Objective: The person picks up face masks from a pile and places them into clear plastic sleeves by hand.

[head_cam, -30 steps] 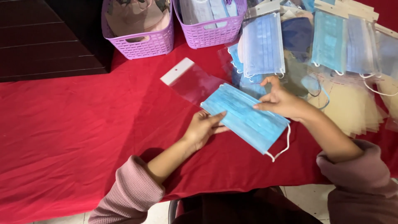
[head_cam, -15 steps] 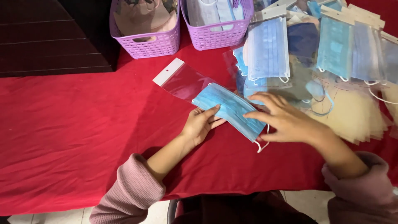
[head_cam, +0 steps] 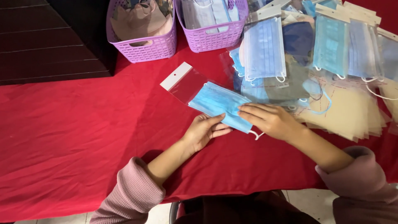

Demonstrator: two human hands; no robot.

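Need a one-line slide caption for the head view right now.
Both hands, left and right, press a blue face mask partly inside a clear sleeve on red tablecloth.

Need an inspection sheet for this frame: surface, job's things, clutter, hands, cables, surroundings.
Surface: red tablecloth, slightly wrinkled.
Job's things: blue face mask, its upper end apparently inside the mouth of a clear plastic sleeve with a white header; one white ear loop sticks out at the lower end.
Clutter: pile of bagged masks and tan sheets at right.
Hands: left hand and right hand both press flat on the mask.
Cables: nothing seen.
Surroundings: two purple baskets at the far edge, dark wooden surface at upper left.
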